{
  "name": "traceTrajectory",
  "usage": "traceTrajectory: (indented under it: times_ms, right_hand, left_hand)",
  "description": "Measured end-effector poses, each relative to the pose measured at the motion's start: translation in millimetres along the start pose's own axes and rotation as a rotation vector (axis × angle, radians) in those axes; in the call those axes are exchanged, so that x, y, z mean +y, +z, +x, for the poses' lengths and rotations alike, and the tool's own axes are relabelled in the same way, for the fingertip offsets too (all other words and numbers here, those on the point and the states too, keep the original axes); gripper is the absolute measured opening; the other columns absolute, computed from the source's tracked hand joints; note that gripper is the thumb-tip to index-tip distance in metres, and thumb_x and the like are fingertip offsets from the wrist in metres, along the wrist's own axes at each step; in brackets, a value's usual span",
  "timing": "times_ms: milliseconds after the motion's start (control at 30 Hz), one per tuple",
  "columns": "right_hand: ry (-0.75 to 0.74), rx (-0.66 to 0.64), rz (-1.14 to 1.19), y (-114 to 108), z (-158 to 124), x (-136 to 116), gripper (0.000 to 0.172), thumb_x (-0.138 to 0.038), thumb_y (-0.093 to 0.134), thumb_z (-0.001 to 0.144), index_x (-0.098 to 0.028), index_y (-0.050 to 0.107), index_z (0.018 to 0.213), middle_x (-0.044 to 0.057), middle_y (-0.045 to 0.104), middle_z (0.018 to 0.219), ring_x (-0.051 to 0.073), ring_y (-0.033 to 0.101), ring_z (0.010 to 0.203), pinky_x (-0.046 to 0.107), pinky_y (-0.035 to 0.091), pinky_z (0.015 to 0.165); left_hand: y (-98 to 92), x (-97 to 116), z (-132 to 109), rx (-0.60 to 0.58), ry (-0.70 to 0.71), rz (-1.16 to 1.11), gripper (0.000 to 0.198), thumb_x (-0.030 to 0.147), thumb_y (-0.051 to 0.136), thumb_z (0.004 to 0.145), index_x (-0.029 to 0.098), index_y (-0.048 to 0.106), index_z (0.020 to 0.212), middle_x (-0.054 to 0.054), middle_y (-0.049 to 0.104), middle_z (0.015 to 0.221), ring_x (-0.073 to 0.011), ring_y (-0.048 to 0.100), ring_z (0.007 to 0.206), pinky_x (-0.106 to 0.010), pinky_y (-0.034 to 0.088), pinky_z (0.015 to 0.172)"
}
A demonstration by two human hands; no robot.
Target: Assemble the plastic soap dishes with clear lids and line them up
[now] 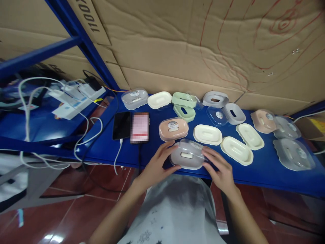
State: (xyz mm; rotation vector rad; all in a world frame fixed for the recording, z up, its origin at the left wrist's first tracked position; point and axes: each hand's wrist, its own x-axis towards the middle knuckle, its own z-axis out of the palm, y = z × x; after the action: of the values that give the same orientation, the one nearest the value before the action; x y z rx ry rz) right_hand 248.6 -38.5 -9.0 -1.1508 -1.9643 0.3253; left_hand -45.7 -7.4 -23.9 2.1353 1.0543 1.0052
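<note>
A grey soap box with a clear lid lies at the front edge of the blue table, between my two hands. My left hand grips its left end, thumb at the near side and fingers at the far side. At the right end, my right hand holds it the same way. A cream piece shows through the slot in its middle. Just beyond it stands a pink soap box under a clear lid. Cream trays lie to the right, close to my right hand.
Along the back are a lidded grey box, green parts and grey parts. More lidded boxes stand at the right. Two phones lie left, near a power strip with trailing white cables. Cardboard walls the back.
</note>
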Motion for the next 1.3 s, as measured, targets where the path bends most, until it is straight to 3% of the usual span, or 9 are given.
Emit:
traceTrajectory:
  times_ms: [133,233,567,833,1000,1100,1167,1233,1300]
  right_hand:
    - [-0.159,-0.098,-0.014,14.4,0.5,-3.4,0.061,-0.015,0.071,0.1,-0.033,0.056,0.156,0.007,0.067,0.146,0.028,0.06,0.142,0.057,0.046,0.126]
    - [-0.197,-0.141,-0.073,17.0,-3.2,-5.0,0.065,-0.014,0.07,0.1,-0.033,0.051,0.16,0.008,0.067,0.147,0.028,0.059,0.144,0.063,0.041,0.128]
    - [-0.257,-0.182,-0.213,18.7,-9.0,-13.2,0.074,-0.01,0.066,0.102,-0.033,0.039,0.167,0.009,0.061,0.155,0.028,0.055,0.148,0.066,0.037,0.13]
    - [-0.277,-0.157,-0.261,24.3,-16.2,-8.6,0.071,-0.009,0.064,0.102,-0.031,0.042,0.166,0.008,0.061,0.157,0.028,0.052,0.151,0.062,0.037,0.131]
    - [-0.284,-0.151,-0.229,20.3,-18.6,-6.1,0.067,-0.014,0.063,0.104,-0.031,0.044,0.165,0.007,0.061,0.156,0.029,0.054,0.15,0.063,0.042,0.128]
    - [-0.261,-0.174,-0.16,4.3,-0.3,2.4,0.061,-0.02,0.06,0.105,-0.031,0.045,0.164,0.008,0.063,0.155,0.029,0.059,0.145,0.057,0.051,0.121]
    - [-0.203,-0.122,-0.134,-4.8,24.1,12.5,0.056,-0.021,0.056,0.107,-0.033,0.049,0.162,0.007,0.063,0.154,0.028,0.06,0.143,0.053,0.054,0.118]
    - [-0.148,-0.061,-0.147,-5.7,54.6,23.4,0.051,-0.023,0.051,0.109,-0.033,0.053,0.159,0.007,0.063,0.155,0.027,0.059,0.145,0.052,0.053,0.119]
    - [-0.142,-0.086,-0.199,3.9,84.1,30.7,0.049,-0.027,0.048,0.111,-0.032,0.052,0.159,0.007,0.058,0.16,0.028,0.053,0.15,0.054,0.049,0.122]
  left_hand:
    - [1.3,-3.1,-0.6,-0.018,0.004,0.005,0.078,0.039,0.079,0.097,0.042,0.037,0.163,-0.009,0.047,0.165,-0.0327,0.049,0.153,-0.058,0.048,0.124]
    - [1.1,-6.2,0.2,-0.008,0.043,-0.009,0.069,0.04,0.077,0.098,0.041,0.044,0.159,-0.009,0.049,0.163,-0.0313,0.055,0.148,-0.055,0.053,0.12]
    - [4.3,-13.4,-0.4,0.046,0.073,-0.029,0.06,0.04,0.082,0.092,0.037,0.055,0.146,-0.01,0.054,0.157,-0.0302,0.061,0.143,-0.056,0.056,0.117]
    - [6.1,-9.5,-1.3,-0.13,-0.118,-0.045,0.067,0.038,0.086,0.089,0.035,0.055,0.148,-0.01,0.04,0.173,-0.0332,0.048,0.155,-0.056,0.048,0.123]
    - [7.5,-9.3,-1.1,-0.147,-0.112,-0.018,0.081,0.036,0.087,0.089,0.04,0.047,0.159,-0.009,0.039,0.174,-0.0322,0.046,0.156,-0.055,0.047,0.124]
    - [8.0,-8.6,-3.7,-0.089,-0.076,-0.004,0.08,0.038,0.087,0.089,0.044,0.049,0.158,-0.007,0.043,0.171,-0.0322,0.05,0.154,-0.056,0.048,0.123]
    - [4.0,-6.0,-6.9,-0.021,-0.06,-0.004,0.078,0.04,0.088,0.088,0.044,0.05,0.157,-0.007,0.049,0.168,-0.0317,0.055,0.15,-0.056,0.05,0.121]
    - [-6.3,-2.3,-10.7,0.061,-0.049,0.006,0.078,0.042,0.088,0.088,0.043,0.051,0.157,-0.008,0.054,0.164,-0.0316,0.059,0.146,-0.055,0.053,0.119]
    - [-22.9,0.7,-13.1,0.179,-0.038,0.036,0.075,0.046,0.087,0.088,0.041,0.054,0.155,-0.009,0.058,0.159,-0.0327,0.061,0.144,-0.055,0.054,0.118]
